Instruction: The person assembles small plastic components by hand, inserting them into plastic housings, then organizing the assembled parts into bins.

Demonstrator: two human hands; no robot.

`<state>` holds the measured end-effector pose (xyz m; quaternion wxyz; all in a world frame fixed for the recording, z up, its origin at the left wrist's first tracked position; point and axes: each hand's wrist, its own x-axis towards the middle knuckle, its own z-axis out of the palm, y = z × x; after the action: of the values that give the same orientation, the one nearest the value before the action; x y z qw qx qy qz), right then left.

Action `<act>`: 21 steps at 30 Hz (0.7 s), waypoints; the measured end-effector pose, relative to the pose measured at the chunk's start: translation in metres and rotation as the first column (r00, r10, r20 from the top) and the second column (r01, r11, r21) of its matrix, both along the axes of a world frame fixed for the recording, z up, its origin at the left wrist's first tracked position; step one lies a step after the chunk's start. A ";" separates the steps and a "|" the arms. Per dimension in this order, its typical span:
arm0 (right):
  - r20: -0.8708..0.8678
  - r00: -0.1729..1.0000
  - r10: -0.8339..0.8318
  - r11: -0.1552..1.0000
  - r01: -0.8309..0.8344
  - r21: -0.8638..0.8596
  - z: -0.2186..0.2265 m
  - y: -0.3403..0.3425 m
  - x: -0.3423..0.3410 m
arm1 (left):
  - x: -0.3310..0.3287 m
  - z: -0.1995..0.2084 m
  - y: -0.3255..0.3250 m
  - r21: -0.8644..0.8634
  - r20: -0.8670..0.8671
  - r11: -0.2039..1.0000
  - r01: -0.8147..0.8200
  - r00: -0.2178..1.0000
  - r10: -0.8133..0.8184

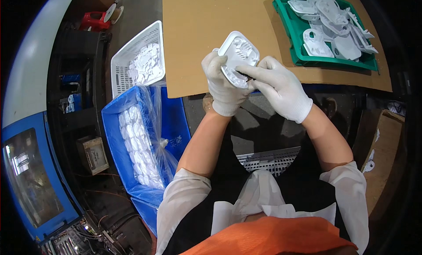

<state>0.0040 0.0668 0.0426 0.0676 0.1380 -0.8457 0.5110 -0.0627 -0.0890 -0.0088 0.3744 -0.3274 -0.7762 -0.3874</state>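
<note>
My left hand (222, 81), in a white glove, is closed on the left edge of a white molded plastic part (241, 50). The part is tilted, its ribbed inner side showing, above the near edge of the cardboard-covered table (200, 39). My right hand (279, 85), also gloved in white, is pinched at the part's lower right. A small dark, thin thing shows at its fingertips, too hidden to name. To the right, a green tray (286, 39) holds several similar white plastic parts (334, 24).
Left of the table stands a white slotted basket (118, 74) of small white pieces. Nearer, a blue crate (115, 143) lined with clear plastic holds rows of white parts. A blue-framed machine door (39, 176) is at far left, a cardboard box (382, 162) at right.
</note>
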 end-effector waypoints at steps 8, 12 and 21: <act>-0.010 0.991 -0.133 0.976 0.132 0.172 0.005 -0.007 0.004 | 0.002 0.000 0.002 0.040 0.013 0.999 -0.008 1.000 0.008; -0.138 0.974 -0.178 0.979 0.189 0.074 -0.001 -0.004 -0.002 | 0.002 0.002 0.002 0.068 0.026 0.998 0.000 1.000 -0.002; 0.122 0.888 -0.443 0.861 0.460 -0.218 -0.010 0.019 -0.006 | 0.009 0.005 0.008 0.353 0.383 0.922 0.157 0.875 -0.296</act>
<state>-0.0015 0.0858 0.0330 0.1729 -0.0906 -0.7878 0.5842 -0.0533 -0.0813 -0.0038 0.1924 -0.2607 -0.7243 -0.6086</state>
